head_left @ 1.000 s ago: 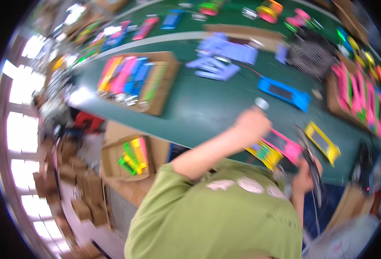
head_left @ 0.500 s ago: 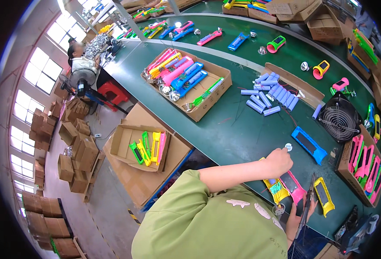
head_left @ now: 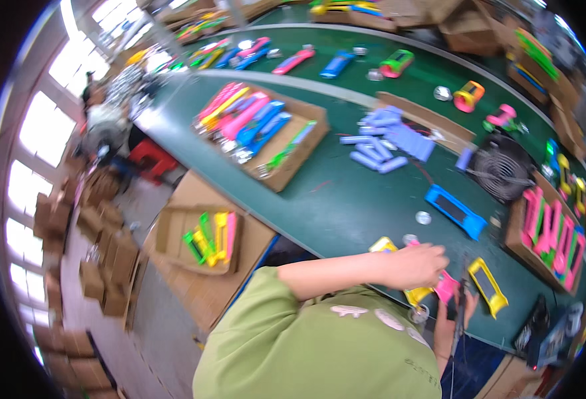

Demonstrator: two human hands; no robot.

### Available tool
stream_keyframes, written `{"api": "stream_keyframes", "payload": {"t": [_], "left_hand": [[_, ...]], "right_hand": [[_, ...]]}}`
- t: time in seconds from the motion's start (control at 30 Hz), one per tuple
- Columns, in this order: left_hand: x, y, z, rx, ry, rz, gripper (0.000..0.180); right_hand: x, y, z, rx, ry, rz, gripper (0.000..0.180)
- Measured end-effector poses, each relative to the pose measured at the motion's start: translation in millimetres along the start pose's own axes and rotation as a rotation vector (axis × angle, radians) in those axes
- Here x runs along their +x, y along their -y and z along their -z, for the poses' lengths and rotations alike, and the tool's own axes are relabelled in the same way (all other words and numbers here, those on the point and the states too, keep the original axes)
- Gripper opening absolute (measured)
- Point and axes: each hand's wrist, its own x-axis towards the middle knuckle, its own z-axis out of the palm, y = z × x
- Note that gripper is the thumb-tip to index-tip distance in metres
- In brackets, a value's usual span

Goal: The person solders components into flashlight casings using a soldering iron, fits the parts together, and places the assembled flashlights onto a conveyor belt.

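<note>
L hand (head_left: 418, 265) lay curled, fingers together, on a yellow plastic frame (head_left: 399, 269) w/ a pink piece (head_left: 447, 287) just right of it, near edge of green table (head_left: 346, 206). R hand (head_left: 454, 319) gripped a thin dark tool (head_left: 463, 307). Blue frame (head_left: 455, 211) farther right.

Bright daylight pours through a row of tall windows (head_left: 33, 139) along the left wall. Stacks of brown cartons (head_left: 103, 266) stand on the grey floor (head_left: 160, 332) beneath them. A long green counter (head_left: 346, 199) curves across the room beside a red stool (head_left: 152, 159).
</note>
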Motion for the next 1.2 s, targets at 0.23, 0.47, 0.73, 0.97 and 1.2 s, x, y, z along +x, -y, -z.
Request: {"api": "stream_keyframes", "payload": {"t": [0.23,0.47,0.73,0.97,1.2], "left_hand": [[-23.6,-1.9,-28.9,-0.021,0.08,0.002,0.013],[-18.4,13.9,-40.9,-0.205,-0.183,0.009,0.013],[-13.1,-2.2,-54.3,0.03,-0.342,0.165,0.017],[-7.9,17.4,-59.6,-0.053,-0.238,0.46,0.009],[4.1,22.5,-41.4,-0.085,-0.205,0.553,0.005]], "right_hand": [[13.3,6.4,-8.9,0.062,-0.036,0.143,0.05],[16.5,9.6,-5.4,0.083,-0.094,0.123,0.043],[34.2,18.0,-13.9,0.273,-0.012,0.238,0.049],[43.5,11.2,-0.6,0.198,-0.069,0.34,0.035],[28.6,-7.1,23.4,0.509,-0.126,-0.007,0.021]]}}
